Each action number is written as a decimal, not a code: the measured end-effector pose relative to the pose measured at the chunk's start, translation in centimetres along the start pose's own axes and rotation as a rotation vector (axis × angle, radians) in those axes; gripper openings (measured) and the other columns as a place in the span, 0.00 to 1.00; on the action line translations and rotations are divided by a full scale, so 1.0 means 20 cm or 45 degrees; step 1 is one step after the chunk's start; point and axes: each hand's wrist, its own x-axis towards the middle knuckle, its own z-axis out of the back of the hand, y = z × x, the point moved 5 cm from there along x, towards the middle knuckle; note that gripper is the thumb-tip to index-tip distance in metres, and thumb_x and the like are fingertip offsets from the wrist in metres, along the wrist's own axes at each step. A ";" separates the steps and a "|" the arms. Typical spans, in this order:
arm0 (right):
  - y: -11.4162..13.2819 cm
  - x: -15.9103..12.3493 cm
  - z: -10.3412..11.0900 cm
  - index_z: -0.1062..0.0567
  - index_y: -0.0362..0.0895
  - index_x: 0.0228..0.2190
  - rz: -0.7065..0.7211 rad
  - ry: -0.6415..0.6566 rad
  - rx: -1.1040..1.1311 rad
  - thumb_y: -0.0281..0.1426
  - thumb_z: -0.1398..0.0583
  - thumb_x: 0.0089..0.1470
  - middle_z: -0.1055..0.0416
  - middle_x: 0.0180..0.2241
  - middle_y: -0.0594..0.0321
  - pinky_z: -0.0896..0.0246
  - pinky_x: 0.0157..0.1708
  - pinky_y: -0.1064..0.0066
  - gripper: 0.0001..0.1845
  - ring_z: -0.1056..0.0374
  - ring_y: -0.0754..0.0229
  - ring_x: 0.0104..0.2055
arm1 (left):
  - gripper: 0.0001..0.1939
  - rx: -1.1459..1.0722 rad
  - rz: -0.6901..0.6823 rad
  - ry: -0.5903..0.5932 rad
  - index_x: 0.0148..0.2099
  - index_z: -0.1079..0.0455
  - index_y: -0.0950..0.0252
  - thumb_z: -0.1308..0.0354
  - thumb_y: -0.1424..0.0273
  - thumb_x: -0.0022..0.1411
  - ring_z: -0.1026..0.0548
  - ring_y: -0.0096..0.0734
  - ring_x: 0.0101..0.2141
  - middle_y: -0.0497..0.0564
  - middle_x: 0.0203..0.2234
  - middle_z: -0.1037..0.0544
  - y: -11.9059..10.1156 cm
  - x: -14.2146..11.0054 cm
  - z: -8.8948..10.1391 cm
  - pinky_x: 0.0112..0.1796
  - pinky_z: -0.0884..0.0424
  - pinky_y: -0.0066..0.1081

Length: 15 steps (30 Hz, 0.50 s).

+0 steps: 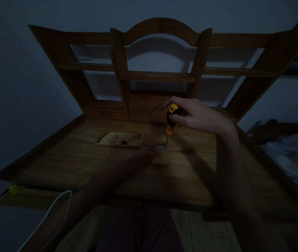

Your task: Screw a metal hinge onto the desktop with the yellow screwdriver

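Note:
My right hand [194,113] is closed around the black and yellow handle of a screwdriver [171,122], which stands nearly upright with its tip down on a small metal bracket [161,146]. My left hand [146,154] lies in shadow just left of the bracket, fingers pressed down beside it on a small wooden block [162,159]. A long pale wooden strip [127,139] runs along the wooden desk top [85,164] behind the bracket.
A wooden hutch with shelves and an arched top [160,29] rises at the back of the desk. A white cable [50,210] hangs at lower left. Wooden floorboards [198,231] show below the desk edge. The room is dim.

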 end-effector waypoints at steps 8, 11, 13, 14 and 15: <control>0.00 0.00 0.00 0.26 0.43 0.50 -0.025 -0.058 -0.020 0.37 0.41 0.62 0.24 0.42 0.58 0.40 0.42 0.66 0.17 0.29 0.55 0.40 | 0.07 -0.066 -0.018 -0.011 0.42 0.22 0.74 0.36 0.76 0.61 0.21 0.33 0.38 0.60 0.43 0.20 -0.04 -0.04 -0.05 0.45 0.26 0.30; -0.01 0.00 -0.01 0.26 0.43 0.51 -0.003 -0.088 -0.029 0.37 0.41 0.62 0.24 0.43 0.58 0.39 0.44 0.65 0.18 0.29 0.54 0.41 | 0.08 -0.070 -0.018 -0.003 0.43 0.22 0.75 0.36 0.75 0.62 0.20 0.34 0.39 0.61 0.43 0.20 -0.04 -0.03 -0.04 0.45 0.25 0.31; -0.02 0.00 -0.01 0.26 0.41 0.54 -0.015 -0.100 -0.055 0.36 0.40 0.60 0.25 0.47 0.55 0.39 0.47 0.63 0.22 0.29 0.52 0.45 | 0.08 -0.070 -0.012 0.001 0.43 0.22 0.75 0.36 0.75 0.62 0.21 0.34 0.39 0.61 0.44 0.20 -0.03 -0.02 -0.03 0.45 0.26 0.31; -0.02 0.00 0.00 0.27 0.41 0.55 -0.019 -0.105 -0.065 0.34 0.40 0.58 0.26 0.49 0.54 0.39 0.48 0.62 0.24 0.29 0.51 0.46 | 0.08 -0.070 -0.005 0.000 0.43 0.22 0.75 0.36 0.75 0.62 0.21 0.34 0.39 0.61 0.43 0.20 -0.03 -0.02 -0.03 0.45 0.26 0.31; -0.02 0.00 0.00 0.26 0.40 0.55 -0.020 -0.111 -0.072 0.33 0.40 0.57 0.26 0.50 0.54 0.38 0.49 0.61 0.25 0.29 0.50 0.47 | 0.07 -0.073 0.002 -0.003 0.42 0.22 0.75 0.36 0.76 0.62 0.21 0.33 0.39 0.61 0.42 0.20 -0.03 -0.02 -0.03 0.45 0.26 0.31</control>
